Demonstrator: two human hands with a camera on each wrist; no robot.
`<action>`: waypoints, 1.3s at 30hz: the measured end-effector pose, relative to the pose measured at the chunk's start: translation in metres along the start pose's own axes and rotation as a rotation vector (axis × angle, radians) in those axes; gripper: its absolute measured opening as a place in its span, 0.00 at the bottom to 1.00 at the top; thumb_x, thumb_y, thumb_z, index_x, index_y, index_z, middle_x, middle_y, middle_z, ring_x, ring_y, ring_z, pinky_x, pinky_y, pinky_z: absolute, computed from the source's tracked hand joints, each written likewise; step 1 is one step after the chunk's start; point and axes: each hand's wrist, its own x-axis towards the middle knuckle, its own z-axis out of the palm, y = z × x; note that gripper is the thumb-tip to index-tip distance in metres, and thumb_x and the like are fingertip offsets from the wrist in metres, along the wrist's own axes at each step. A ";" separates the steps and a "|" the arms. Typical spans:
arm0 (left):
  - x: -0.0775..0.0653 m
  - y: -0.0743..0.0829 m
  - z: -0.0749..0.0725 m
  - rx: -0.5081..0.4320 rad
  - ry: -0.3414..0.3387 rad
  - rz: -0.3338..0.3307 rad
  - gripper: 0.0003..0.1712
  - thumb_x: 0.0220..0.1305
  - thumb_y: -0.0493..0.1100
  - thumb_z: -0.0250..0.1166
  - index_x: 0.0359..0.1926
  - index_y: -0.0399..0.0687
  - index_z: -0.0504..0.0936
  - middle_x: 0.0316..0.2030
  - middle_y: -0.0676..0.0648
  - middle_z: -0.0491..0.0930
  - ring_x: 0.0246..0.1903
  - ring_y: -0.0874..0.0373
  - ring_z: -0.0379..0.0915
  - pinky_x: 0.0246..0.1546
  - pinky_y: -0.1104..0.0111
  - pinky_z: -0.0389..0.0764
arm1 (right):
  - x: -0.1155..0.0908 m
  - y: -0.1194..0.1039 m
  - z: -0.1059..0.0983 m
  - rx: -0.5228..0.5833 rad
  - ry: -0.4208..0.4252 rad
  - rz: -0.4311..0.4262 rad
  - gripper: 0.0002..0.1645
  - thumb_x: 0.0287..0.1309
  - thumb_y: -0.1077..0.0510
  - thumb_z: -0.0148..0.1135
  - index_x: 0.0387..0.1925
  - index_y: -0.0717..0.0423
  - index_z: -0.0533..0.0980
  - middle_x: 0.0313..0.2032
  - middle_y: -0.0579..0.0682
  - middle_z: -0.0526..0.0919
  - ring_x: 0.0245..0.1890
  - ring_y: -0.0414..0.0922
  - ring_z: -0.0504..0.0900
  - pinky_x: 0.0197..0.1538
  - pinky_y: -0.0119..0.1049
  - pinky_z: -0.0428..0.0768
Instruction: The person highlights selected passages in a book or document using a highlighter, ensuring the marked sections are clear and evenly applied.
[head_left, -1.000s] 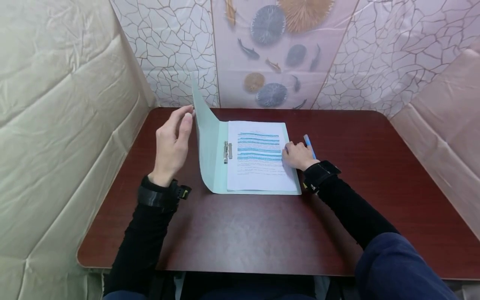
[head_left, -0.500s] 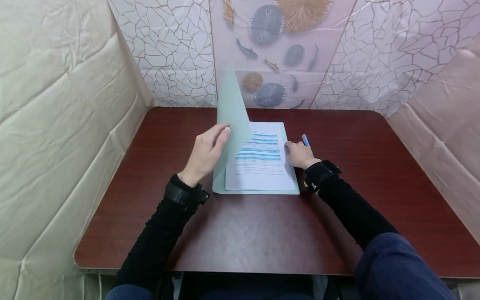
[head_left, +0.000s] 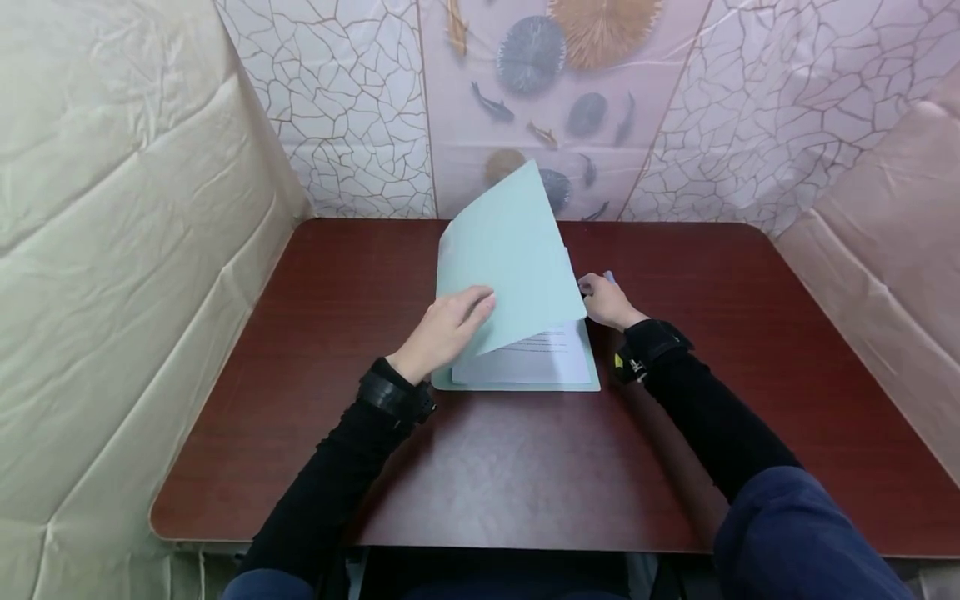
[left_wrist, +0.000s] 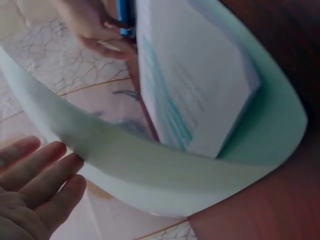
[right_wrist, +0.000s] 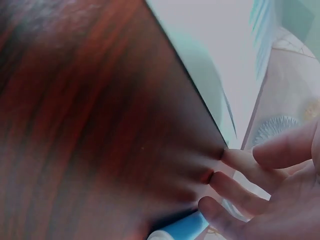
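Observation:
A pale green file folder (head_left: 513, 258) lies on the table, its cover raised and leaning over to the right. Under the cover, printed sheets (head_left: 525, 367) show at the front; blue highlighted lines (left_wrist: 167, 102) appear in the left wrist view. My left hand (head_left: 444, 329) touches the outside of the cover with extended fingers. Beside the folder's right edge is my right hand (head_left: 609, 302), its fingertips down near the tabletop and holding nothing visible. A blue pen or marker (right_wrist: 187, 226) lies against or just behind those fingers, mostly hidden in the head view.
The dark red-brown table (head_left: 480, 467) runs forward to a patterned cloth backdrop (head_left: 360, 108). Quilted pale panels flank it, a cream one (head_left: 135, 292) at left and a pinkish one (head_left: 885, 250) at right.
My left hand has moved right and toward me, swinging the folder's cover from upright over the sheets. The right hand has shifted slightly off the sheets, to the right.

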 end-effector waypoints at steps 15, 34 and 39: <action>0.001 -0.007 0.037 0.142 -0.180 0.035 0.25 0.67 0.51 0.49 0.58 0.40 0.70 0.56 0.43 0.71 0.60 0.53 0.62 0.60 0.63 0.63 | 0.064 0.121 0.014 0.151 0.001 0.027 0.30 0.65 0.38 0.31 0.63 0.47 0.58 0.60 0.54 0.64 0.57 0.52 0.64 0.52 0.48 0.65; 0.002 -0.009 0.061 0.276 -0.279 0.011 0.26 0.66 0.51 0.49 0.59 0.40 0.68 0.60 0.42 0.67 0.64 0.49 0.55 0.63 0.53 0.54 | -0.024 -0.028 -0.015 0.043 0.015 0.107 0.27 0.67 0.52 0.38 0.61 0.66 0.58 0.58 0.65 0.65 0.59 0.58 0.63 0.58 0.50 0.64; 0.002 -0.011 0.065 0.321 -0.310 0.012 0.26 0.66 0.51 0.50 0.59 0.42 0.69 0.61 0.42 0.65 0.64 0.49 0.54 0.63 0.52 0.53 | -0.027 -0.031 -0.013 0.057 0.011 0.111 0.27 0.67 0.52 0.39 0.62 0.64 0.56 0.59 0.64 0.64 0.60 0.57 0.62 0.57 0.48 0.65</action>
